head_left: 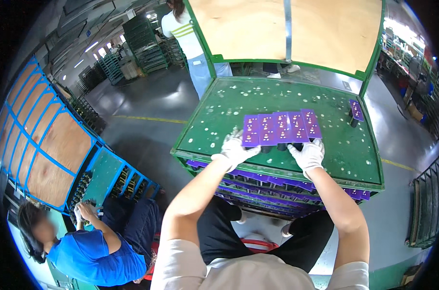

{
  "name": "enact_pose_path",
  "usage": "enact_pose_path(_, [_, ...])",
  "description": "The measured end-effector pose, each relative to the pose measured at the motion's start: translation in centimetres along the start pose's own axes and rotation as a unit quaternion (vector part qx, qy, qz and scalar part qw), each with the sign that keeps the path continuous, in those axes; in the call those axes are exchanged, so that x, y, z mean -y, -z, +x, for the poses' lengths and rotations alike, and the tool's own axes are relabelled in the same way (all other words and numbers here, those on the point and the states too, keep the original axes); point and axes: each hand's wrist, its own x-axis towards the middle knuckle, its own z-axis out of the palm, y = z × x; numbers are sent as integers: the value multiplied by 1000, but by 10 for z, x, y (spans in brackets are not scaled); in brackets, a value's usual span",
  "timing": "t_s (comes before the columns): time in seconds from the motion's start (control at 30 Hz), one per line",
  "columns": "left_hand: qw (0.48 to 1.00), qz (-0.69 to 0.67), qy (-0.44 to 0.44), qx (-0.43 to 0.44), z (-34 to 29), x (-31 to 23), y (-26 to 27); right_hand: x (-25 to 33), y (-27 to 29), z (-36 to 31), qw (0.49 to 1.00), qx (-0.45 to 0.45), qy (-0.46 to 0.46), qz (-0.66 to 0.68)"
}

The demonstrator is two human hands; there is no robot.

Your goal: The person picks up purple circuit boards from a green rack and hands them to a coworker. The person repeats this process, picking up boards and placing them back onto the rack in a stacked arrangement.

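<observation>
A row of several purple circuit boards (281,128) stands side by side over the green tabletop (205,121), with dark cylindrical parts showing beneath the boards. My left hand (236,148), in a white glove, grips the row at its left end, thumb along the near edge. At the near right corner my right hand (308,155), also gloved in white, holds the row's front edge, with its thumb beside the dark parts under it. Which boards the fingers press on is partly hidden. Apart from the row, a single purple board (356,110) rests on a dark part at the right.
Below the tabletop, rack shelves (267,186) hold more purple boards. A wooden panel (287,31) in a green frame rises behind. At left, a person in blue (98,253) works at a blue-framed rack (40,130); another person (183,36) stands beyond the table.
</observation>
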Motion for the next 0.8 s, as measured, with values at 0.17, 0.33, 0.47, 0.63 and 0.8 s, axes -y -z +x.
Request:
enact_pose_path(0.17, [997, 23, 5, 74, 9, -5, 0, 7, -5, 9, 996, 33, -78, 30])
enact_pose_path(0.33, [995, -1, -3, 97, 10, -18, 11, -8, -32, 15, 995, -88, -47, -23])
enact_pose_path(0.47, [987, -147, -20, 56, 10, -3, 9, 19, -18, 15, 993, -55, -89, 45])
enact_pose_path(0.63, [839, -541, 54, 20, 3, -3, 14, 49, -25, 17, 975, -105, -63, 183])
enact_pose_path(0.8, [825, -564, 39, -1, -1, -2, 17, 47, -54, 27, 943, -103, -84, 305])
